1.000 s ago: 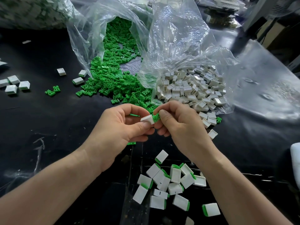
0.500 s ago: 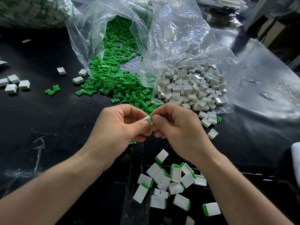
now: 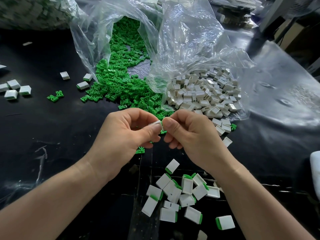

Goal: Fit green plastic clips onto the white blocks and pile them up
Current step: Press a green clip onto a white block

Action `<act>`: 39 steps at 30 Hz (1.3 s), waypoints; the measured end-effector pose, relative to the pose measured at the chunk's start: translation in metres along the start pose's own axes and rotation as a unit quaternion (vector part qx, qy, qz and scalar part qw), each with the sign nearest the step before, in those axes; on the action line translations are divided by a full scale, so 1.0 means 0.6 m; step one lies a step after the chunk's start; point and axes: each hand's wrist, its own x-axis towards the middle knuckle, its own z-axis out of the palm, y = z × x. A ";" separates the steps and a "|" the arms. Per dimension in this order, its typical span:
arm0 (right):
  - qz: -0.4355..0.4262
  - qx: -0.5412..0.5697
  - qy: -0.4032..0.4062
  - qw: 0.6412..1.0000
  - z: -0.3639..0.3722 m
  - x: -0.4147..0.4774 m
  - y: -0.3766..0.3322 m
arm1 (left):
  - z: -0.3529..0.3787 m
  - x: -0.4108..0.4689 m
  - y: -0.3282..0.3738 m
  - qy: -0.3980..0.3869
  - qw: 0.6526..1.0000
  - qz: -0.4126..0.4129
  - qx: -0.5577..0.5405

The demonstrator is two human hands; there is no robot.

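A scuffed black tabletop (image 3: pixel 43 135) catches pale light along its right side.

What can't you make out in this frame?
Head view, all:
Whether the green clip is fully seated in the white block: fingertips of the left hand and right hand cover the joint.
Contents of the top-left bag: blurred, cut by the edge.
The white object at the right edge: cut off.
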 end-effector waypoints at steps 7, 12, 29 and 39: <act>-0.037 -0.106 -0.016 0.994 -0.001 -0.004 -0.008 | -0.002 0.001 0.003 -0.015 1.000 0.004 -0.010; -0.087 -0.160 -0.055 0.982 -0.006 -0.006 -0.015 | -0.008 0.000 0.007 -0.045 0.997 0.027 0.048; 0.114 0.162 -0.103 0.975 0.000 -0.005 -0.014 | -0.007 0.002 0.018 -0.051 0.996 0.025 -0.064; 0.190 0.374 -0.155 0.894 0.022 -0.006 -0.022 | 0.002 -0.004 0.014 -0.063 0.992 0.042 -0.106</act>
